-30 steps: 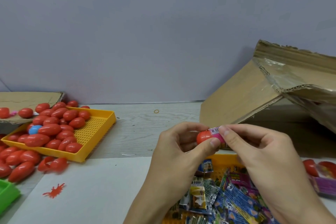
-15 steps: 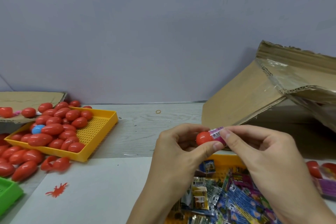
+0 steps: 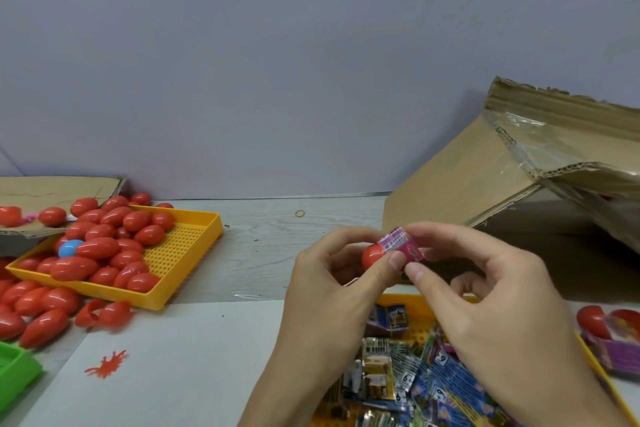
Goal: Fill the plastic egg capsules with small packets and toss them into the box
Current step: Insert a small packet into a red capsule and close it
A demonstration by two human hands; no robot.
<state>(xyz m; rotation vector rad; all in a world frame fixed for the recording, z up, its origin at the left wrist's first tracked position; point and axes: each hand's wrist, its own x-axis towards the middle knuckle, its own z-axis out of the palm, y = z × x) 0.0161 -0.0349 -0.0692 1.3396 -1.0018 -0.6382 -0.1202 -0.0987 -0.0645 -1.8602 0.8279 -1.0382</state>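
My left hand (image 3: 332, 284) grips a red egg capsule half (image 3: 372, 256) between thumb and fingers, above the table's middle. My right hand (image 3: 485, 291) pinches a small pink packet (image 3: 401, 244) whose end sits at the capsule's open mouth. Below both hands lies a yellow tray (image 3: 398, 302) heaped with several small colourful packets (image 3: 436, 378). The cardboard box (image 3: 485, 184) lies tipped on its side at the right, its opening facing me. At the left, another yellow tray (image 3: 180, 274) holds several red egg capsules (image 3: 104, 246) and one blue one (image 3: 69, 248).
Loose red capsules (image 3: 38, 308) lie on the table beside the left tray, and two open halves (image 3: 104, 314). A green tray corner (image 3: 14, 371) shows at the lower left. A flat cardboard piece (image 3: 52, 191) sits at far left. Purple packets and red capsules (image 3: 613, 333) lie at the right edge.
My right hand has turned the pink packet up and pulled it slightly out, so more of it shows above the capsule half. Both hands stay in the same spot.
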